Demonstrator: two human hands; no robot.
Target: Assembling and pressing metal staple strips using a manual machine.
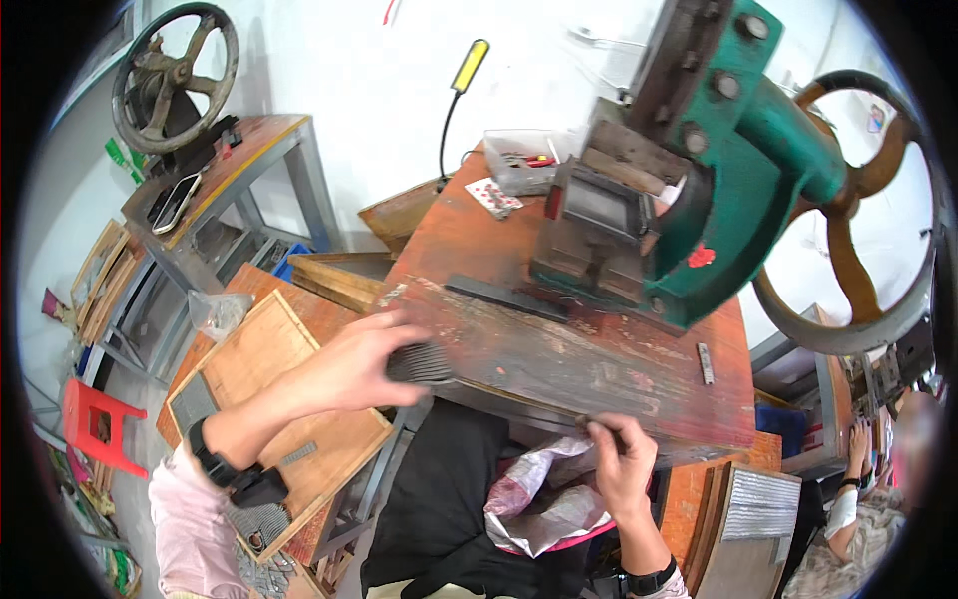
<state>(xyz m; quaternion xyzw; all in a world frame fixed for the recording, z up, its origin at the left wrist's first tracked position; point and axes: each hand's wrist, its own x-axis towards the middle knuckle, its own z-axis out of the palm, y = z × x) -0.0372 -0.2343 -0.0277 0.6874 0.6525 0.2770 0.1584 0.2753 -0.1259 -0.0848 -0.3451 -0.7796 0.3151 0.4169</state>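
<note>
the left hand (367, 367) curls round a ribbed grey stack (419, 363), best kept level by the worktop (619, 374); the right hand (624, 464) bends at its edge, grip unclear.

Deep-green curved metal press (793, 145) is bearing red flower-shaped patch (702, 257). Press's round spoked handwheel (843, 203) is showing rusty brown inside, dark grey outside. Flat wooden workbench top (599, 364) is mixing orange-red with worn blackish grey. Dark-grey ridged stack (419, 363) in left hand (361, 367) is showing fine parallel stripes. Rectangular white card (493, 198) is carrying red spots. Slim lamp head (471, 66) is pairing yellow with black. Plastic stool (78, 411) is showing bright red.
</note>
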